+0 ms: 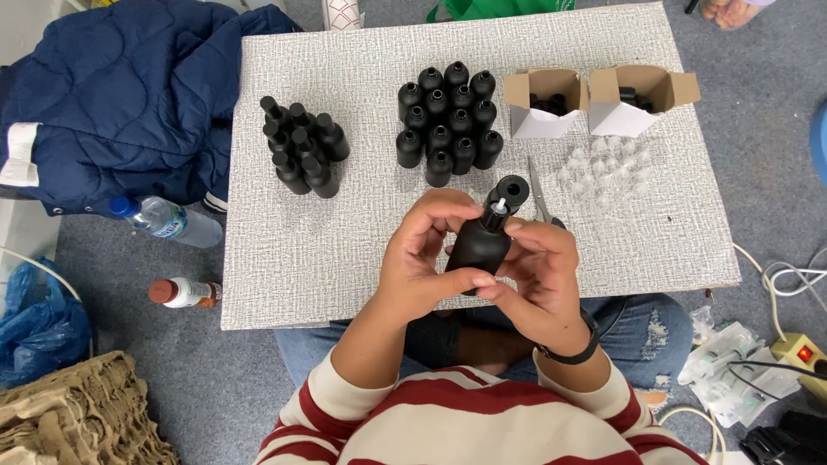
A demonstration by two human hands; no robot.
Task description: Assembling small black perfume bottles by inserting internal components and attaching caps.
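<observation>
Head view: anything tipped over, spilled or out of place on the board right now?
Nothing spilled. The left bottle cluster leans, unlike the upright block. Scissors lie partly hidden behind the right hand. Both hands, left hand too, hold one black bottle.

Both forearms reach forward from red-and-white striped sleeves pushed up toward the elbows, and the hands meet in front of the body. The left hand (422,258) is curled, its fingers arched over the top and its thumb pressed across the bottom. The right hand (543,267) faces it, fingers bent inward, thumb tip close to the left thumb, perhaps touching. A dark band circles the right wrist.
</observation>
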